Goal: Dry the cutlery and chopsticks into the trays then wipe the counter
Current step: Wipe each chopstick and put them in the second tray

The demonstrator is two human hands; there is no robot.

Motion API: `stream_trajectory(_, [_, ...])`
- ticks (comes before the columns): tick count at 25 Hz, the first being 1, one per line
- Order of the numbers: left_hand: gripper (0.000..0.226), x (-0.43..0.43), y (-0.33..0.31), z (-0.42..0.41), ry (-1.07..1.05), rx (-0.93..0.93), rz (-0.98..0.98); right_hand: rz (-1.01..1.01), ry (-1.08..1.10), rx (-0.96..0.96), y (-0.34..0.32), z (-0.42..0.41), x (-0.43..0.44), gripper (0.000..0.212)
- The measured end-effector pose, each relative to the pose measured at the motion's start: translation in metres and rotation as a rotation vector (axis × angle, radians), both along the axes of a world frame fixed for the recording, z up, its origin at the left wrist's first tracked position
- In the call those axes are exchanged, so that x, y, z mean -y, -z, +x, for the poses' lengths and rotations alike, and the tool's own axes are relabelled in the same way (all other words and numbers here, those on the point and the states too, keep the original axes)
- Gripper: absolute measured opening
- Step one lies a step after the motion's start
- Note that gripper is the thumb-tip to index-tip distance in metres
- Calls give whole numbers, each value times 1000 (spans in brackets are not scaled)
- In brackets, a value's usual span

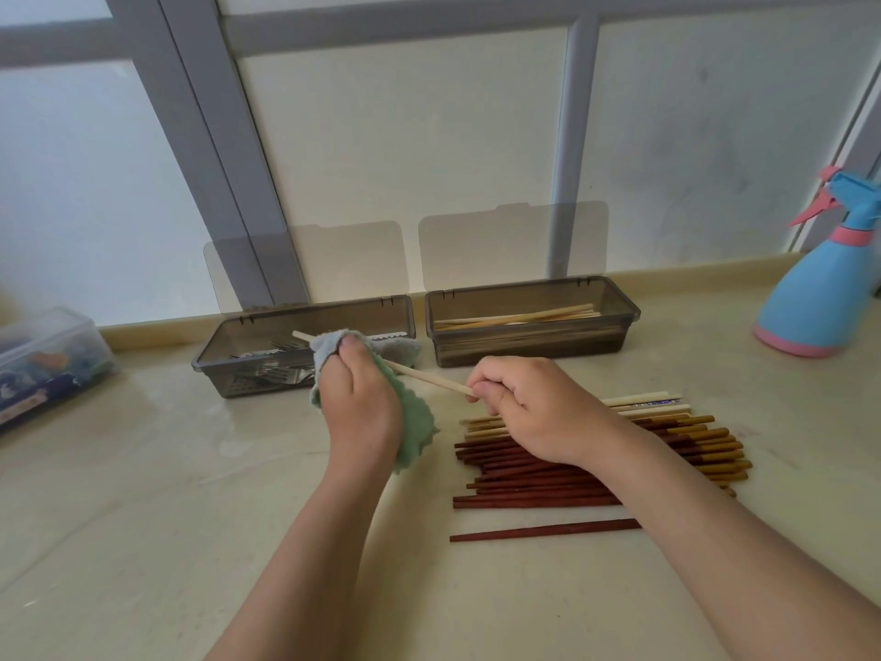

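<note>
Chopsticks [515, 484], dark red, brown and pale, lie in a loose pile on the counter [143, 517]; the right hand [529, 407] and its forearm hide the middle of the pile. One pale chopstick [429, 380] is held above the counter between both hands. The right hand pinches its near end with thumb and curled fingers. The left hand [355, 403] grips a green and grey cloth [414, 422] folded round the stick, so that stretch is hidden and only the far tip pokes out beyond the cloth.

Behind the hands stand two smoky trays with their lids raised. The left tray [229, 374] holds forks [281, 369], partly blocked by the left hand and cloth. The right tray [534, 348] holds a few light chopsticks [519, 318]. A blue and pink spray bottle [820, 298] is cut off at the right edge, and a clear plastic box [43, 360] at the left edge, its contents too blurred to make out.
</note>
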State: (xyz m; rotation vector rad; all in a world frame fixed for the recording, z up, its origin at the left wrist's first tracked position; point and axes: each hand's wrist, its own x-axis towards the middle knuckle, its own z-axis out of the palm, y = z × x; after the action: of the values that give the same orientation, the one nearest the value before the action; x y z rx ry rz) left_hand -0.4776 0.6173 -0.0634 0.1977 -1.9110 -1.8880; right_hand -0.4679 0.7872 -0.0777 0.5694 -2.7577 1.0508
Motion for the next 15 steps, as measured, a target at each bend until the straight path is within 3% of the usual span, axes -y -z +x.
stream_trajectory(5, [48, -13, 21, -2, 193, -21, -308, -99, -23, -21, 3, 0, 16, 19])
stream_trajectory(11, [55, -2, 12, -8, 96, -21, -117, -31, -16, 95, 0, 3, 6, 19])
stream_trajectory(15, [49, -13, 20, 0, 260, -49, -304, -100, -36, 59, 3, 6, 19, 23])
